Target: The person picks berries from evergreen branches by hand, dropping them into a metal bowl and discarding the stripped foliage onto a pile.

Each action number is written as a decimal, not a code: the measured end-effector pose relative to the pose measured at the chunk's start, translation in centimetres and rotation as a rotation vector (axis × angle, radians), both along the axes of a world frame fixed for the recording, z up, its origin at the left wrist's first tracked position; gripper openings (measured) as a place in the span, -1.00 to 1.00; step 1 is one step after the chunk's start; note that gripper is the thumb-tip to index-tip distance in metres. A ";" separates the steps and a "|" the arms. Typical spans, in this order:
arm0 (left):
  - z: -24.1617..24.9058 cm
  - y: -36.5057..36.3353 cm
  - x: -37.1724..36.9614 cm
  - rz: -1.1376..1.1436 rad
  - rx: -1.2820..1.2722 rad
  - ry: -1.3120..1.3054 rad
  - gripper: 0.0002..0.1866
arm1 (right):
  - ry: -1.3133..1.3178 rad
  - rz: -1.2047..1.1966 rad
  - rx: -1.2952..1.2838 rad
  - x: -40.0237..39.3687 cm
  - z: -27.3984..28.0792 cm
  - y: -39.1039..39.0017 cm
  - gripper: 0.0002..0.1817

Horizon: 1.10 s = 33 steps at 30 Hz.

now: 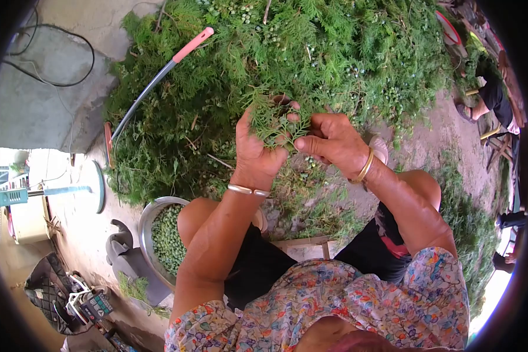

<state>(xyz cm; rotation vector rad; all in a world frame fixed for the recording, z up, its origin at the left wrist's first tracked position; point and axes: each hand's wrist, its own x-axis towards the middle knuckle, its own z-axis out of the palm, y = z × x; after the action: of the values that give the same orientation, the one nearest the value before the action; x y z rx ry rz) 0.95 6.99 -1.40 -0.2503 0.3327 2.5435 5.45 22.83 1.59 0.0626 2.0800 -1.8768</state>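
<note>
My left hand (pixel 258 144) is closed around a green conifer sprig (pixel 274 123), whose feathery tips stick out past the fingers. From the right, my right hand (pixel 333 141) meets the same sprig, thumb and forefinger pinched together at its edge. Whether a small berry sits in that pinch is hidden. Right behind both hands rises a big heap of cut conifer branches (pixel 217 76), dotted with pale green berries. By my left knee stands a metal basin (pixel 148 232) holding many round green berries (pixel 168 237).
A curved grey pole with a pink handle (pixel 193 44) leans on the heap. At the left are a pedestal fan (pixel 91 188), a grey object (pixel 138 270) beside the basin and a cart-like vehicle (pixel 88 305). Another person's leg (pixel 481 108) shows at the right.
</note>
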 end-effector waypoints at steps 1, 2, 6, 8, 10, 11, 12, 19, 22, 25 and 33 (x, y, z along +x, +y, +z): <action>0.0 0.1 0.0 0.000 0.000 -0.001 -0.60 | 0.034 -0.002 0.010 -0.1 -0.4 0.0 -0.73; 0.0 0.1 0.1 0.021 0.008 -0.008 -0.60 | 0.069 -0.005 0.019 -0.2 -0.5 -0.1 -0.73; -0.1 -0.5 -0.3 0.001 0.120 -0.020 -0.60 | 0.095 0.052 -0.031 -0.1 0.2 -0.3 -0.73; 0.1 -0.3 -0.1 0.020 0.089 -0.016 -0.60 | 0.253 0.036 0.208 0.1 -0.1 -0.6 -0.75; -0.2 -0.1 0.0 0.040 0.058 -0.011 -0.60 | 0.289 0.011 0.178 0.4 -0.6 -1.0 -0.72; -0.9 -0.1 0.0 0.036 0.039 0.039 -0.59 | 0.327 -0.016 0.149 0.5 -0.8 -1.2 -0.68; -1.0 0.1 0.0 0.032 0.019 0.089 -0.57 | 0.326 -0.015 0.149 0.6 -0.6 -1.3 -0.68; -0.5 0.3 -0.4 0.077 -0.014 -0.001 -0.65 | 0.338 -0.040 0.139 0.9 -0.4 -1.4 -0.85; -0.5 0.3 0.0 0.127 -0.064 -0.041 -0.66 | 0.340 -0.014 0.129 1.0 -0.2 -1.4 -0.86; -1.5 -0.1 -0.2 0.064 0.016 0.056 -0.56 | 0.350 -0.009 0.109 0.7 -1.2 -1.1 -0.85; 0.2 1.0 0.2 0.085 -0.148 -0.066 -0.65 | 0.438 -0.063 0.259 1.1 -0.6 -1.5 -0.77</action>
<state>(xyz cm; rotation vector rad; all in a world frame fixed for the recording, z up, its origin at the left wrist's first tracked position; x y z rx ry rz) 1.12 7.96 -1.25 -0.4118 0.4949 2.5895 6.57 21.35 1.04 -0.2448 2.6331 -1.7634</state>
